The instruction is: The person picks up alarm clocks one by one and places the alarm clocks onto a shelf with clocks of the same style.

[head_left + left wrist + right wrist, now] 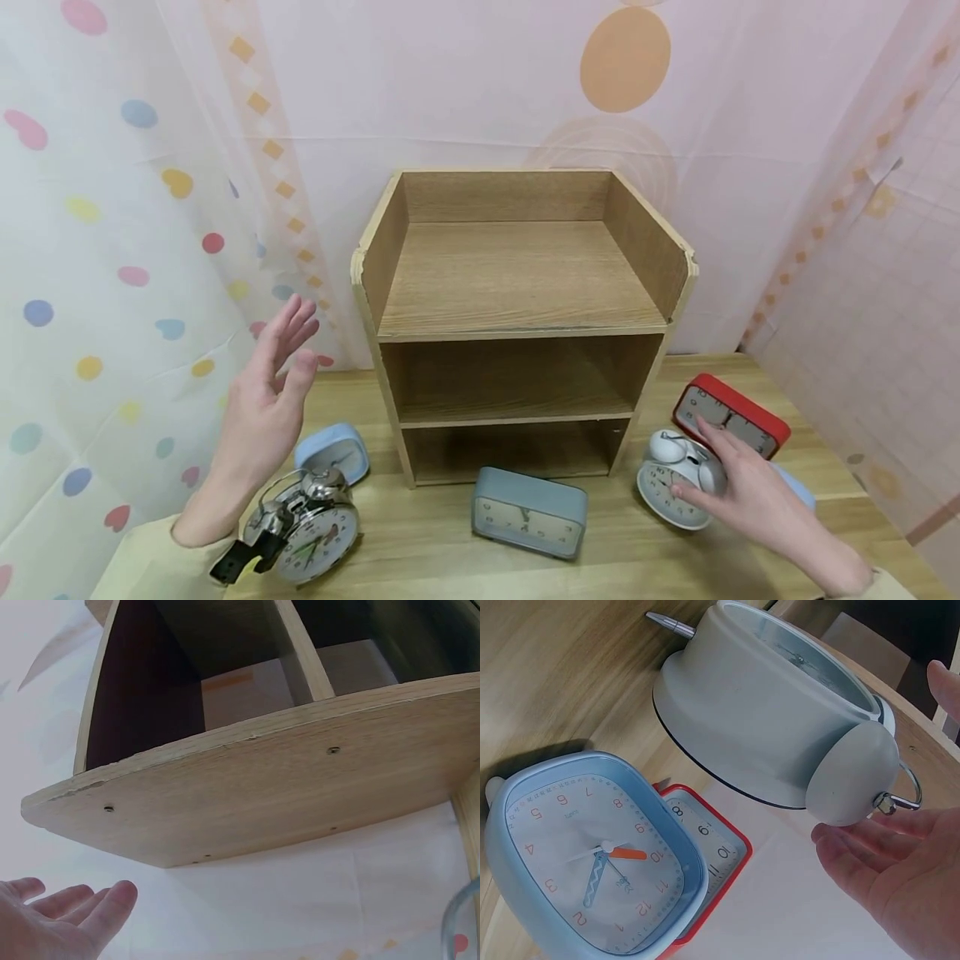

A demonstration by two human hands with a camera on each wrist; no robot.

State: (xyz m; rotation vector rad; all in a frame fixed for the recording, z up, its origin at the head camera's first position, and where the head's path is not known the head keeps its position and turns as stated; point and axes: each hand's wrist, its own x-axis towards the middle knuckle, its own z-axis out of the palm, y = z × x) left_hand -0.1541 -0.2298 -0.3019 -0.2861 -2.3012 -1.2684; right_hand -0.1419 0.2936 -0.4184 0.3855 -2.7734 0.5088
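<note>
My right hand [757,496] is at the white twin-bell alarm clock [666,497], thumb at its front and fingers by a bell. In the right wrist view the thumb stands apart from the clock, and the fingertips [829,836] are close under the bell; contact is unclear. Just behind are a red rectangular clock [738,404] and a light blue clock [596,859], partly hidden by my hand in the head view. My left hand [262,408] is raised with extended fingers, holding nothing, above a silver twin-bell alarm clock [318,546] and another light blue clock [337,450].
A wooden shelf unit [525,275] with two lower compartments and a walled top stands centrally against the curtain [480,75]. A grey-blue rectangular clock [528,492] sits before it on the wooden table [420,542].
</note>
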